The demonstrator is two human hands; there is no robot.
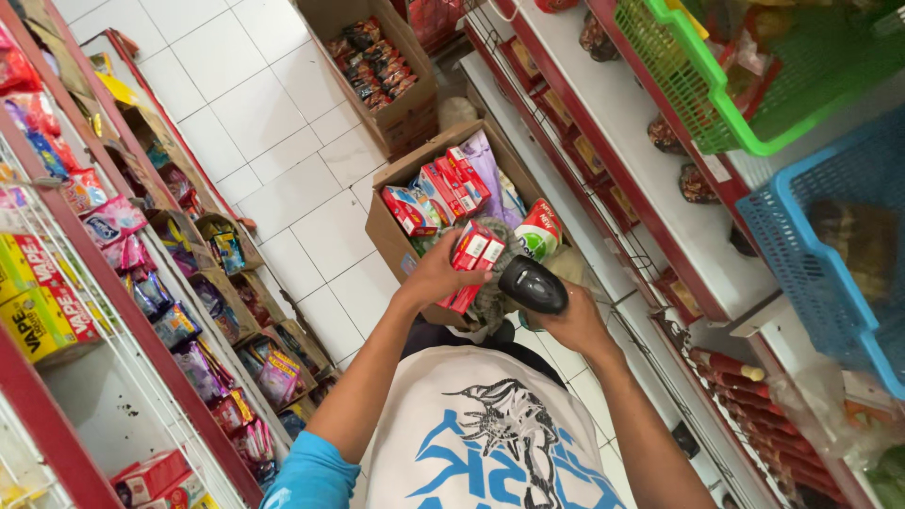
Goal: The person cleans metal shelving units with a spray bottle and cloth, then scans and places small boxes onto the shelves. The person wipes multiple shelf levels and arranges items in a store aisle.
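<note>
My left hand [436, 277] grips a couple of small red and white boxes [474, 256] held together, above an open cardboard carton [385, 228] on the floor. My right hand [572, 325] holds a black handheld barcode scanner [533, 283], its head right beside the red boxes. The carton is filled with more red boxes [443, 191], a purple packet [485, 160] and a green and white pouch [538, 233].
A second open carton [407, 108] of dark snack packs stands further down the white tiled aisle. Shelves of packets run along the left [179, 320]. On the right are white shelves [650, 170], a green basket [745, 85] and a blue basket [830, 254].
</note>
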